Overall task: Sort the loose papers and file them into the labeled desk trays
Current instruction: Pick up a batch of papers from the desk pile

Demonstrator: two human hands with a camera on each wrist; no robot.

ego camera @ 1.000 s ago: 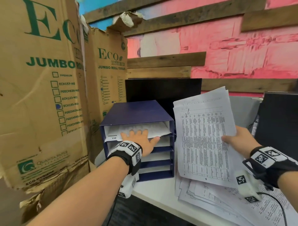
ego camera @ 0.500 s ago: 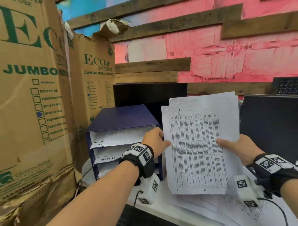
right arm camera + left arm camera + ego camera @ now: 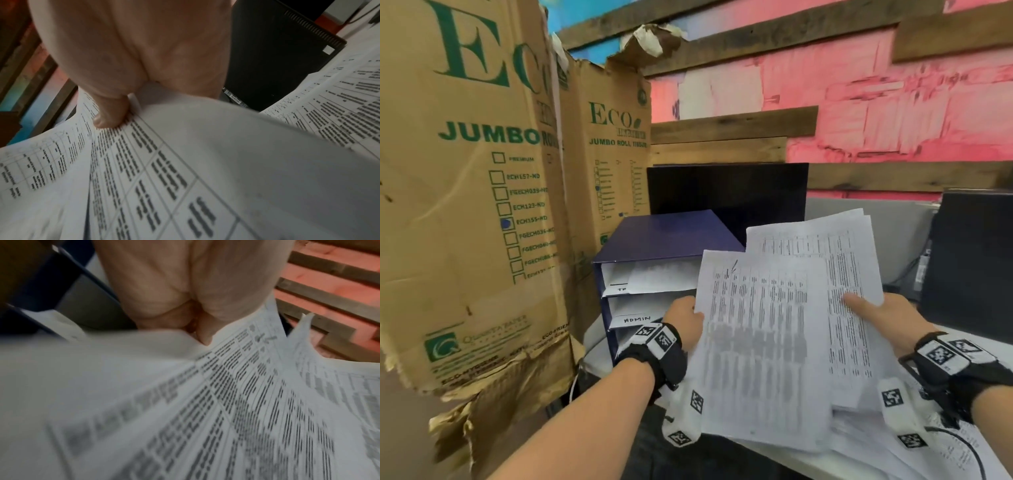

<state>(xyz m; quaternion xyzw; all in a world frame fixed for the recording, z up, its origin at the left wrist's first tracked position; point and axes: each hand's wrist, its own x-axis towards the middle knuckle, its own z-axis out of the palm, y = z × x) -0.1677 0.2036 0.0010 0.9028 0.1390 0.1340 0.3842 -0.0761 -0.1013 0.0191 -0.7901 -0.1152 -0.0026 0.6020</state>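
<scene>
Paper: white printed sheets with blurred tables filled both your hands, held up above the desk.
Left grip: your left hand pinched the front sheet at its left edge; in the left wrist view the thumb pressed on the printed face, the other fingers hidden behind.
Right grip: your right hand clamped the remaining stack at its right edge, thumb on top of the print, fingers beneath.
Sheet position: the front sheet overlapped the stack and sat lower and to the left of it, directly in front of the tray unit.
Trays: the blue tray unit stood just behind your left hand, with papers in the upper slots; the second slot's label read ADMIN, the top label was half covered.
Desk: more loose papers lay under your right wrist on the white desk.
Surroundings: cardboard cartons stood at the left, touching or nearly touching the tray unit; I could not tell which.
Risk 1: a one-edge pinch left the front sheet limp, so it could buckle against a slot lip.
Risk 2: the fanned stack could slip from your right thumb onto the desk pile, mixing sorted with unsorted.
Risk 3: the print was too blurred here to confirm the category, so misfiling was possible.
</scene>
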